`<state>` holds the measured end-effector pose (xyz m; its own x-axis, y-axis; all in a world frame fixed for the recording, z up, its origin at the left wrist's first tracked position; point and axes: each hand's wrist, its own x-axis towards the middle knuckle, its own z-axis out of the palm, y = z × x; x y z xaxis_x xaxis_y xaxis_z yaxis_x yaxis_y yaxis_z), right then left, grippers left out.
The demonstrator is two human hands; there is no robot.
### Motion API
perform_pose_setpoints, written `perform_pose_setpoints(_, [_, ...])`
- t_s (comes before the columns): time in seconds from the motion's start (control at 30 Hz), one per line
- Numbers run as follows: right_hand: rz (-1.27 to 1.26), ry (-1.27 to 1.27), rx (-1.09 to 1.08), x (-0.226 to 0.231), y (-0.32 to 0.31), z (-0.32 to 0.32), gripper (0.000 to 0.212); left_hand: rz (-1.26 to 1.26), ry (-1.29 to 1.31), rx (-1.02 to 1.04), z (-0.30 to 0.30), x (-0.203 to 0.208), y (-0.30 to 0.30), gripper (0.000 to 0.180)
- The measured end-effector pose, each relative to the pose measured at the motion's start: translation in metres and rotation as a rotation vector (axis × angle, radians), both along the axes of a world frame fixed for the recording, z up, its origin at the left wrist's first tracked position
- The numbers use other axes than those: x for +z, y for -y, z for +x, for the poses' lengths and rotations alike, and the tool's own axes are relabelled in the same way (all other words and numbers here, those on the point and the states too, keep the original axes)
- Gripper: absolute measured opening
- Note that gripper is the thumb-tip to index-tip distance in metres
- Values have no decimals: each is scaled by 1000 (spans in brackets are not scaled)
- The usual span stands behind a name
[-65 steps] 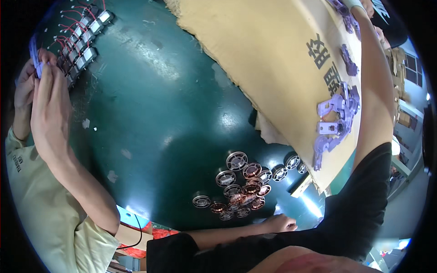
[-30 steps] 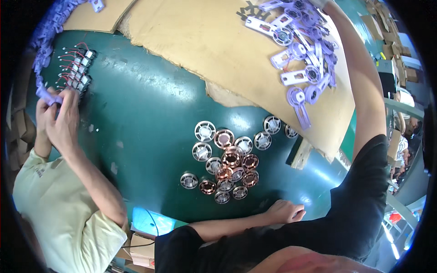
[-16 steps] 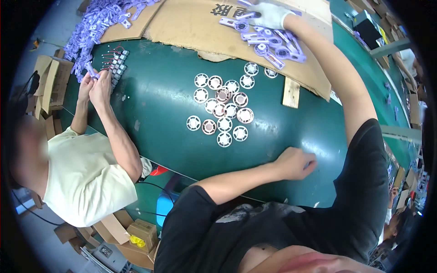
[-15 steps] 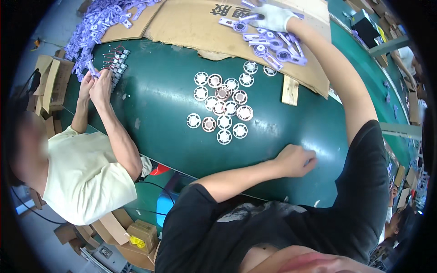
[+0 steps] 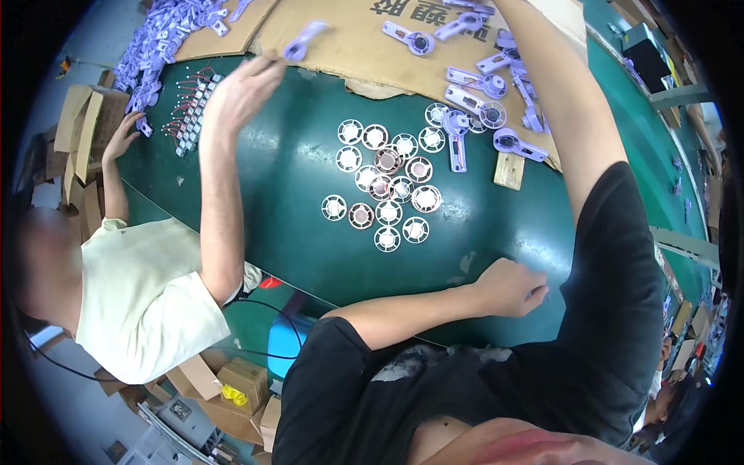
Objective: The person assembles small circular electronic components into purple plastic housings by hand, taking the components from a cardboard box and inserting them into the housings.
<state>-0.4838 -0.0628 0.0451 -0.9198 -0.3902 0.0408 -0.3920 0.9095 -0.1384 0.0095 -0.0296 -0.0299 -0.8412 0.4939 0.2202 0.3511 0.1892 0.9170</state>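
Head view is showing the left hand (image 5: pixel 513 287) resting on the green table (image 5: pixel 256 194) at lower centre, fingers curled in with nothing visible inside, while the round discs (image 5: pixel 384 186) are lying clustered mid-frame, well apart from it. The right arm is reaching up the right side and its hand is running off the top edge, so its grip cannot be told. At upper left a co-worker's hand (image 5: pixel 242 87) is pinching a purple part (image 5: pixel 304 40) above cardboard (image 5: pixel 341 39) scattered with purple pieces (image 5: pixel 496 66).
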Motion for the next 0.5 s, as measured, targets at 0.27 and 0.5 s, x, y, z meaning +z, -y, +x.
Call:
perform_pose_setpoints(0.27, [44,31,338,-30,-77,67,47,-34,-54,-20,2,-5,-3,21])
perform_pose_setpoints(0.5, [-273,-428,207,19,-118,272,36,-3,7,16,4,1,0,23])
